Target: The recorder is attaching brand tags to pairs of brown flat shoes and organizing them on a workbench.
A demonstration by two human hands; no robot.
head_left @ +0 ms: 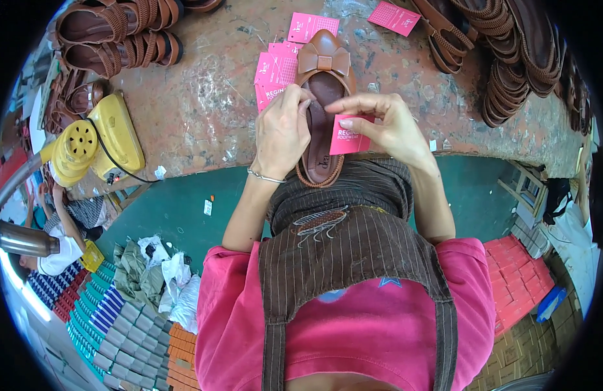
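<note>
A brown flat shoe with a bow on its toe lies at the table's near edge, its toe pointing away from me and its heel end close to my apron. My left hand is closed in a pinch at the shoe's left rim; what its fingertips hold is hidden. Between the thumb and fingers of my right hand is a pink hang tag, held over the right side of the shoe. More pink tags lie overlapping just left of the toe.
Brown strappy sandals sit far left, with more sandals far right. A yellow device with a black cord stands at the table's left. Stacked boxes line the floor, lower left. Another person works there.
</note>
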